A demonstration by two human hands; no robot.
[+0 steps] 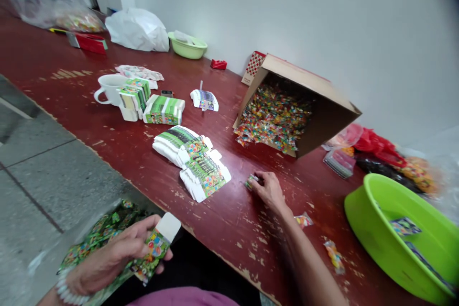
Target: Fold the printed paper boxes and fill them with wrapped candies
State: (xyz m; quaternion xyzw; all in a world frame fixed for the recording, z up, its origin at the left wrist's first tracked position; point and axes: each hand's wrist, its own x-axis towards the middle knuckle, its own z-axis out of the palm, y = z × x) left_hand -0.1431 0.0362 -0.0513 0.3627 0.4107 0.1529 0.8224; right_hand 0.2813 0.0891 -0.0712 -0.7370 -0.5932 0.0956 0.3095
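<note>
My left hand (114, 256) is closed around a small green printed carton (157, 244) with its white flap open, held over my lap near the table's front edge. My right hand (268, 189) rests on the red table (71, 100), fingers pinched on a small colourful candy packet (251, 182). Just left of that hand lies a fanned stack of flat green cartons (201, 172). A tipped cardboard box (304, 100) spills several colourful wrapped candies (272, 117) behind it.
A green basin (376, 229) with some packets stands at the right. Loose candy packets (303, 220) lie near my forearm. Further left are a white mug (107, 88), more carton stacks (164, 110), a white bag (138, 28), a pale green bowl (188, 47).
</note>
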